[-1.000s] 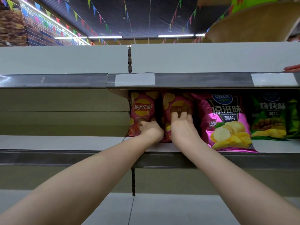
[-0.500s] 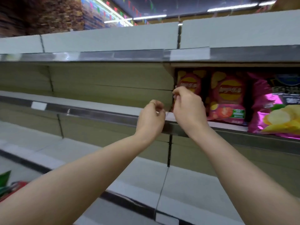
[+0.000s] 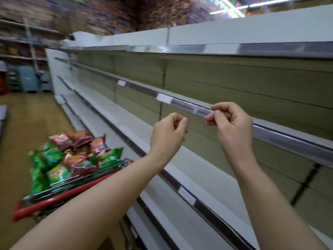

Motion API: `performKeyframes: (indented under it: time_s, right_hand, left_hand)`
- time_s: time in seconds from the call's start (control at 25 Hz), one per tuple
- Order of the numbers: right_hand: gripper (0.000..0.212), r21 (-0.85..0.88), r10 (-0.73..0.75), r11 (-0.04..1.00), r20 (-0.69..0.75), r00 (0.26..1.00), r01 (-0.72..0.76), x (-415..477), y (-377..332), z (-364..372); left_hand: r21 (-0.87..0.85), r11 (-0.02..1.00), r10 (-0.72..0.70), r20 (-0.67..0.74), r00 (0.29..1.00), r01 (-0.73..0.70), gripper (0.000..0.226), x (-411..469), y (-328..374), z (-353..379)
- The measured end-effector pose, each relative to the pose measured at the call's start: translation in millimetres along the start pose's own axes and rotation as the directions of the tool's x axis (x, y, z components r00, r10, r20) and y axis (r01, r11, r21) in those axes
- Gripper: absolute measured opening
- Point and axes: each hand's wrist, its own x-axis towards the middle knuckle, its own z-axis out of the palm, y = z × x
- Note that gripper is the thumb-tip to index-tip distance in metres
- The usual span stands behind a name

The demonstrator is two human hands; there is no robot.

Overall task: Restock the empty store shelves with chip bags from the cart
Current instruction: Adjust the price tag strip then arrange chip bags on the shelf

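Your left hand (image 3: 168, 136) and your right hand (image 3: 234, 127) are both raised in front of the store shelves (image 3: 225, 82), side by side and apart from each other. The left hand's fingers are curled into the palm with the thumb against them, and it holds nothing. A thin gold ring (image 3: 171, 116) sits on one of its fingers. The right hand's fingers are likewise curled toward the thumb and grip nothing. Its fingertips (image 3: 210, 121) lie in line with the grey price rail (image 3: 288, 141) of the middle shelf; whether they touch that rail cannot be told.

The chip bags (image 3: 75, 157) are all in the cart (image 3: 45, 202), at your lower left, beside the foot of the shelving and below your left forearm. They are heaped above the cart's red rim, green bags (image 3: 54, 156) mixed with red bags (image 3: 81, 164), lying at various tilts. The lettering on them is too blurred to read.

No bag shows on the shelf boards in view. The shelving runs away from you to the left in several tiers of white boards, with olive back panels between them. A white label (image 3: 164, 98) sits on the middle rail, to the left of your right hand. The wooden floor (image 3: 27, 120) lies to the left of the cart.
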Motion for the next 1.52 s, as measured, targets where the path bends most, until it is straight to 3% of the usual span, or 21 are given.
performKeyframes:
  time_s: [0.2,0.44,0.72,0.88,1.12,1.2,1.36,1.52]
  right_hand:
    - [0.024,0.213,0.068,0.972,0.161,0.985,-0.102,-1,28,161]
    - [0.025,0.266,0.153,0.930,0.351,0.924,-0.255,-8,61,307]
    - [0.017,0.103,0.278,0.915,0.538,0.796,-0.389,8,140,416]
    - [0.012,-0.031,0.378,0.885,0.630,0.678,-0.465,34,204,482]
    - [0.007,-0.224,0.447,0.882,0.672,0.590,-0.414,76,307,564]
    - [0.014,-0.328,0.495,0.865,0.686,0.533,-0.381,86,348,590]
    - [0.056,-0.533,0.602,0.798,0.677,0.423,-0.282,94,417,637]
    - [0.078,-0.659,0.700,0.710,0.627,0.340,-0.247,89,459,668]
  left_hand:
    - [0.090,0.987,-0.118,-0.168,0.979,0.134,0.024,50,-96,-121]
    - [0.119,0.944,-0.256,-0.317,0.913,0.307,0.028,75,-188,-222]
    - [0.006,0.863,-0.465,-0.380,0.800,0.504,0.022,113,-272,-255]
    - [-0.064,0.805,-0.559,-0.415,0.718,0.590,0.020,157,-323,-250]
    - [-0.118,0.688,-0.683,-0.438,0.584,0.716,0.017,225,-406,-234]
    - [-0.152,0.642,-0.725,-0.440,0.530,0.751,0.017,238,-433,-227]
    - [-0.223,0.568,-0.783,-0.443,0.436,0.793,0.006,248,-468,-218]
    - [-0.252,0.521,-0.815,-0.432,0.387,0.816,0.020,255,-487,-220]
